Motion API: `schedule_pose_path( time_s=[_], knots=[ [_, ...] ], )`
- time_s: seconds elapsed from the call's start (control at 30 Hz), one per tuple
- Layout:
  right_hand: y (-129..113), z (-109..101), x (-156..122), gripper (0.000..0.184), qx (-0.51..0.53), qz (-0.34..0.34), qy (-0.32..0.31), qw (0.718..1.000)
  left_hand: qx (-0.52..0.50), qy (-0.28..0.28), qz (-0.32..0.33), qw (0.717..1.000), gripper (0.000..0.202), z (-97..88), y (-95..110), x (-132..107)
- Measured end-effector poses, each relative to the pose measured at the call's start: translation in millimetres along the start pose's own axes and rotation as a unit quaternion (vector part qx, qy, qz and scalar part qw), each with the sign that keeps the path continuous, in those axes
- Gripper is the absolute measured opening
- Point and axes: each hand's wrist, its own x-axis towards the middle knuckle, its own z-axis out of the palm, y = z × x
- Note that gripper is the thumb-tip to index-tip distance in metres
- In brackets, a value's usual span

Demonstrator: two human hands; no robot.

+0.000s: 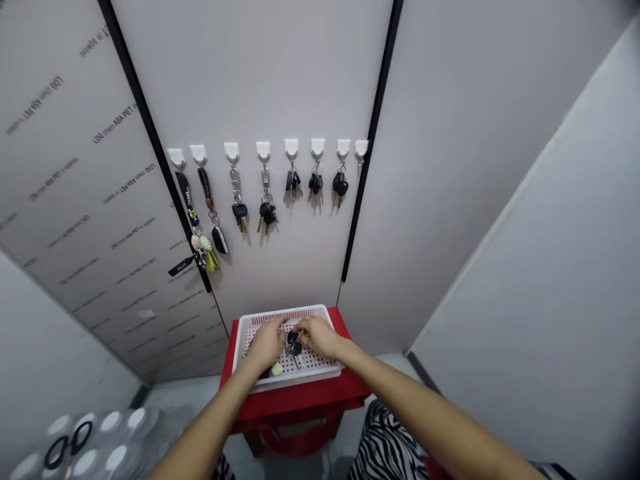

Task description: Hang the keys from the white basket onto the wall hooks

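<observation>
A white perforated plastic basket (237,360) holds a bunch of keys (294,348) with black heads and metal blades. My right hand (320,336) reaches in from the right, its fingertips closed on the top of this bunch. On the other side, my left hand (267,343) is inside the basket, fingers curved and thumb apart, close beside the keys. I see nothing between its fingers. A pale yellow tag or charm (277,369) lies below my left hand, next to dark items partly hidden by that hand and wrist.
The basket stands on a red stool (300,393). On the panel ahead, a row of white hooks (263,151) carries several key bunches (268,212) and strap keychains (207,193). Capped clear bottles (113,440) and black-handled scissors (67,445) are at lower left.
</observation>
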Motion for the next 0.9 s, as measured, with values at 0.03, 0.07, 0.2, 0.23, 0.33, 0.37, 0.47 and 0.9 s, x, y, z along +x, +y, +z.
schedule_pose_path(
  time_s=[0.03, 0.07, 0.2, 0.23, 0.33, 0.37, 0.47, 0.9],
  knots=[
    [-0.5, 7.6, -1.5, 0.029, -0.005, 0.004, -0.004, 1.000, 0.002, -0.005, -0.012, 1.000, 0.035, 2.7, -5.4, -5.0],
    [-1.5, 11.6, -2.3, 0.030, -0.011, 0.004, -0.007, 1.000, 0.005, -0.007, -0.024, 1.000, 0.035, 4.1, -9.2, -8.9],
    [-8.4, 10.4, -2.3, 0.028, -0.047, -0.004, -0.027, 0.999, 0.007, -0.013, -0.060, 0.998, 0.034, 4.4, -14.5, -16.4],
    [-9.9, 9.7, -2.3, 0.026, -0.057, -0.006, -0.031, 0.998, 0.004, -0.017, -0.062, 0.998, 0.033, 4.6, -14.4, -17.1],
    [-10.5, 10.1, -2.2, 0.021, -0.076, -0.020, -0.036, 0.996, -0.014, -0.026, -0.066, 0.997, 0.030, 4.3, -15.3, -17.1],
    [-9.5, 10.2, -2.0, 0.020, -0.074, -0.025, -0.031, 0.996, -0.027, -0.022, -0.068, 0.997, 0.029, 2.7, -16.7, -16.1],
    [-4.8, 4.9, -0.7, 0.018, -0.025, -0.020, 0.008, 0.999, -0.105, 0.027, -0.087, 0.990, 0.027, -11.4, -26.1, -9.4],
    [-1.1, -69.0, 12.9, 0.014, 0.308, 0.110, 0.096, 0.940, -0.236, 0.024, -0.055, 0.970, 0.026, -34.4, 1.5, 18.7]
  ],
)
